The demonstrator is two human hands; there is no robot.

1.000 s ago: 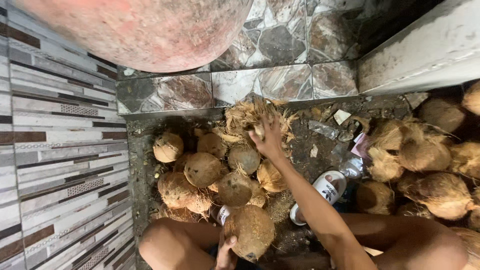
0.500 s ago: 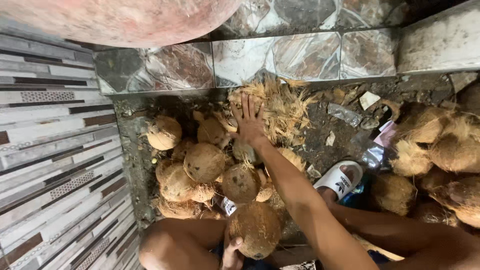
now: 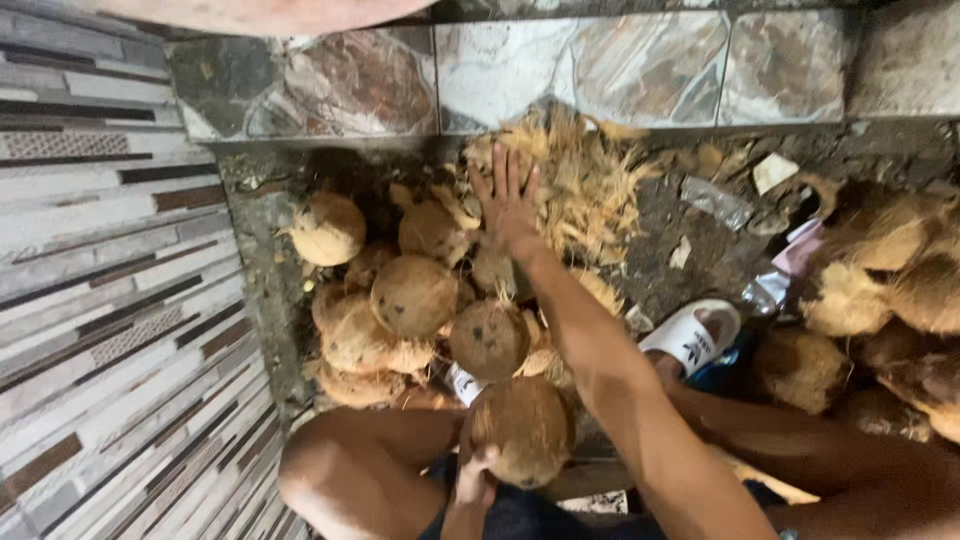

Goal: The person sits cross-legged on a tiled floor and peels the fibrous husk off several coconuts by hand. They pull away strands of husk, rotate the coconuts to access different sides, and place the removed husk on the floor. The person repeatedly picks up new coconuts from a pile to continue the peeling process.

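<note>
Two hands work apart: the left hand (image 3: 478, 478), lower centre, clamps a husked coconut (image 3: 521, 430); the right hand (image 3: 510, 200) stretches flat, fingers spread, over the coconut pile (image 3: 410, 295) beside husk fibres (image 3: 590, 185), a white sandal (image 3: 692, 335) rightward

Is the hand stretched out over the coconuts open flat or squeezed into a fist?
Open flat. The right hand has its fingers straight and spread, resting over the pile of brown husked coconuts beside the dry straw-coloured husk fibres. It grips nothing.
</note>
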